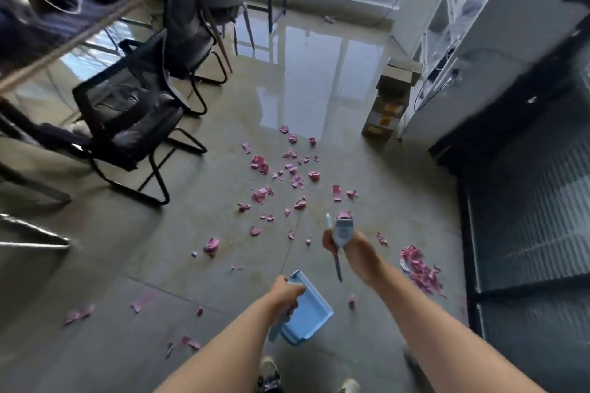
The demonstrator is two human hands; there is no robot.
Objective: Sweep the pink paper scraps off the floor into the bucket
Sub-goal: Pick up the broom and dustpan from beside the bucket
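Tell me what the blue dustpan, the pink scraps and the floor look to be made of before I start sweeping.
Dustpan: most likely moulded plastic, with an even light blue colour and a smooth, thin raised rim.
Pink scraps: paper by the look, matte, with torn and crumpled edges.
Floor: probably glazed tile or polished stone; it is glossy, mirrors the window, and shows thin joint lines.

Paper scraps (289, 179) lie on the floor (198, 265) beyond the right hand (343, 241); a pile (421, 271) lies right of it, the dustpan (308, 309) nearer, leftward.
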